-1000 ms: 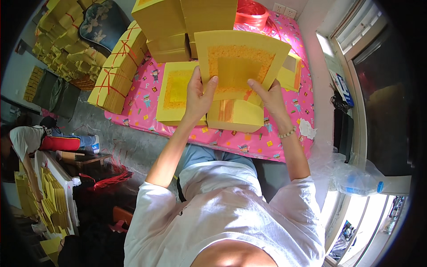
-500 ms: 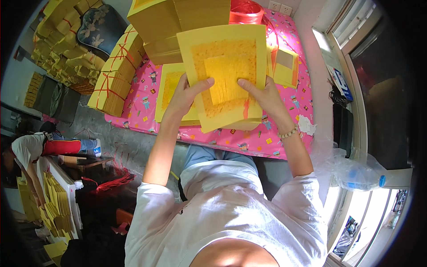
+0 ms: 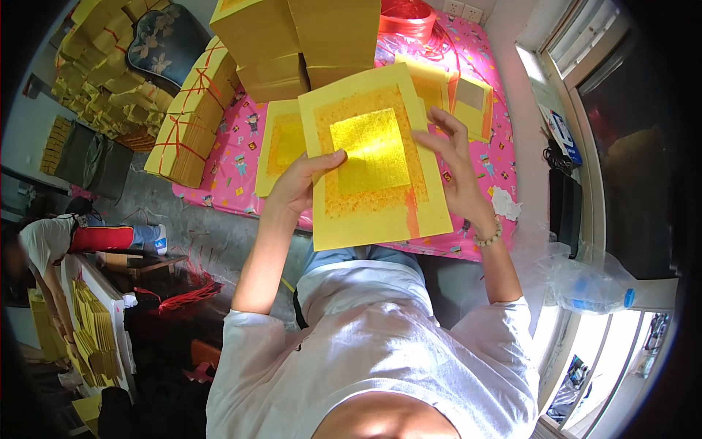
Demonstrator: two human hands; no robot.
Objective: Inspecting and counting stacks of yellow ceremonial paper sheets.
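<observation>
A sheaf of yellow paper sheets (image 3: 369, 219) is held up in front of my body, slightly tilted. Its top sheet carries an orange speckled panel with a shiny gold square and a red smear near the lower right. My left hand (image 3: 298, 183) grips the left edge, thumb on the front and the fingers hidden behind. Beside the right edge is my right hand (image 3: 459, 172), its fingers apart and slightly blurred, with nothing seen in them. Another stack of the yellow sheets (image 3: 281, 146) lies on the pink patterned table cover (image 3: 234, 164), behind my left hand.
Tall yellow paper blocks (image 3: 292, 44) stand at the back, near a red plastic bundle (image 3: 409, 22). More yellow sheets (image 3: 474, 110) lie back right. Bundles tied with red string (image 3: 186, 121) line the left. A co-worker (image 3: 55, 249) bends over papers at far left. Windows flank the right.
The sheaf has come down and nearer to me, and its top sheet now lies flatter. My right hand has let go of the right edge and moved a little right.
</observation>
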